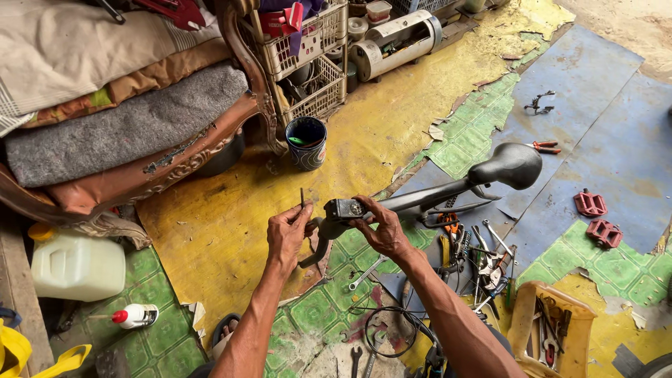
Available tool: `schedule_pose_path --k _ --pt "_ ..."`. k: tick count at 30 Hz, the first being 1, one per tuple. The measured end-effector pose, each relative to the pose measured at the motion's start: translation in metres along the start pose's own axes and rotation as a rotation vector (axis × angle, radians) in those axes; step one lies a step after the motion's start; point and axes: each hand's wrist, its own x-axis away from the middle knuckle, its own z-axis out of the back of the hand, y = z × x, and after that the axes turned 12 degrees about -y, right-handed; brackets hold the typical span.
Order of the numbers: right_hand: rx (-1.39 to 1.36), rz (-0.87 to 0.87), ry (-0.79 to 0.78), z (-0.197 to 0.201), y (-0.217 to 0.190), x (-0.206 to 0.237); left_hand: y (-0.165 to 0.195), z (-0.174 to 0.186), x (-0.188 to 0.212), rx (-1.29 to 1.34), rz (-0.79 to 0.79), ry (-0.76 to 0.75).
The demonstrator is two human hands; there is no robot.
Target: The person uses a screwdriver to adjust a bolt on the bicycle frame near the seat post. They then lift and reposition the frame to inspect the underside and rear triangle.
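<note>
My right hand [381, 227] grips the clamp housing [343, 208] at the near end of a black bicycle handlebar [448, 190], whose grip end points toward the far right. A brake lever [316, 248] curves down from the housing. My left hand [288, 231] pinches a thin dark pin or bolt [302, 197] upright between thumb and fingertips, just left of the housing. Both forearms reach in from the bottom of the view.
Several hand tools [483, 255] lie scattered on the floor sheet to the right, with a yellow tool tray [521, 325]. Two red pedals [598, 220], red-handled pliers [544, 147], a dark cup [306, 142], a white jug [77, 266], a spray can [136, 316] and stacked cushions [119, 105] surround me.
</note>
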Motion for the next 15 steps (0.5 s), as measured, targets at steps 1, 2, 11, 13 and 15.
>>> schedule_pose_path --k 1,2,11,13,15 --pt "0.012 -0.001 -0.001 0.000 0.000 0.000 0.000 0.000 0.001 0.040 0.007 -0.024" --pt "0.024 -0.003 -0.001 0.000 -0.001 0.000 0.000 0.000 0.001 0.079 0.014 -0.050" --pt "0.034 -0.004 0.008 -0.001 -0.004 0.002 0.003 -0.007 0.001 0.027 -0.094 -0.083" --pt "0.037 -0.013 0.016 -0.002 -0.005 0.002 0.007 -0.009 0.003 -0.089 -0.118 -0.068" --pt "0.030 -0.043 0.028 -0.002 -0.006 0.003 0.011 -0.010 0.006 -0.254 -0.150 -0.045"
